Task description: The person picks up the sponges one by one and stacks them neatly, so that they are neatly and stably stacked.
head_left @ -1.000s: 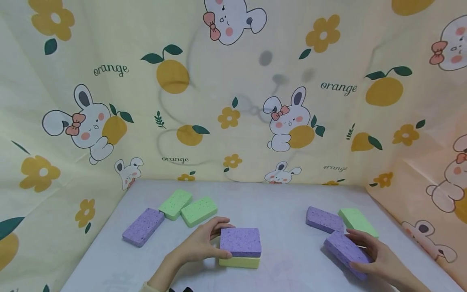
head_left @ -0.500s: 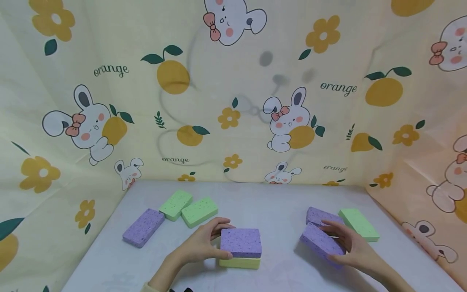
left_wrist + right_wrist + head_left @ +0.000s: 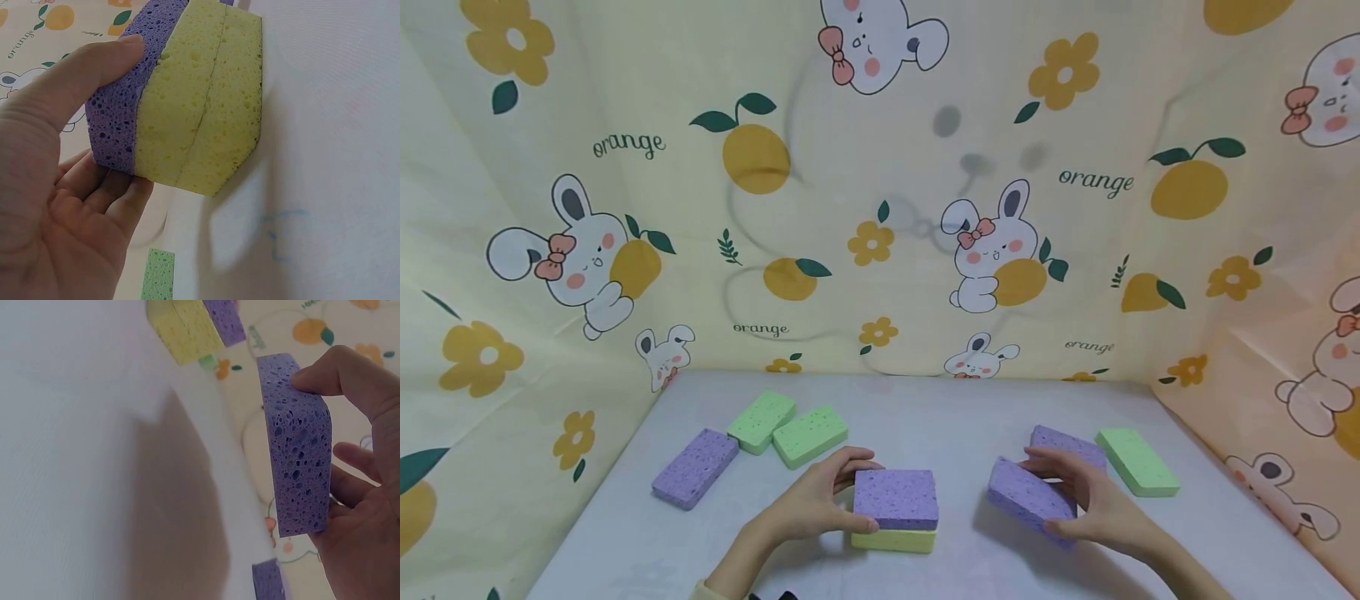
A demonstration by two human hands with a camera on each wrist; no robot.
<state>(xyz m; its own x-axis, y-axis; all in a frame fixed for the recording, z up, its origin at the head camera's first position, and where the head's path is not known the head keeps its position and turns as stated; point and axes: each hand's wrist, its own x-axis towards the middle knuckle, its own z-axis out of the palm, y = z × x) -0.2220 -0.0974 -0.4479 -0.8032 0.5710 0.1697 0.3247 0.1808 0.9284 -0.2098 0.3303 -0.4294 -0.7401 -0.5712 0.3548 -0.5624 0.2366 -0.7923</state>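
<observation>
At the middle front of the table, a purple sponge [image 3: 895,493] lies flat on top of yellow sponges [image 3: 892,542]. A seam in the yellow part [image 3: 194,100] shows in the left wrist view. My left hand [image 3: 812,500] holds the purple top sponge from its left end, thumb on the near side and fingers behind. To the right, my right hand [image 3: 1105,508] grips another purple sponge [image 3: 1030,496], tilted and raised, its shadow on the table beneath. In the right wrist view the thumb presses one narrow side of this sponge [image 3: 299,456].
Two green sponges [image 3: 762,421] and a purple sponge [image 3: 696,468] lie at the back left. Behind my right hand lie a purple sponge [image 3: 1071,443], partly hidden, and a green sponge [image 3: 1138,462]. A printed cloth [image 3: 880,275] hangs around the white table [image 3: 955,417].
My right hand has carried its purple sponge leftward and up, toward the stack, clear of the green sponge at right. The left hand stays on the stack, unmoved.
</observation>
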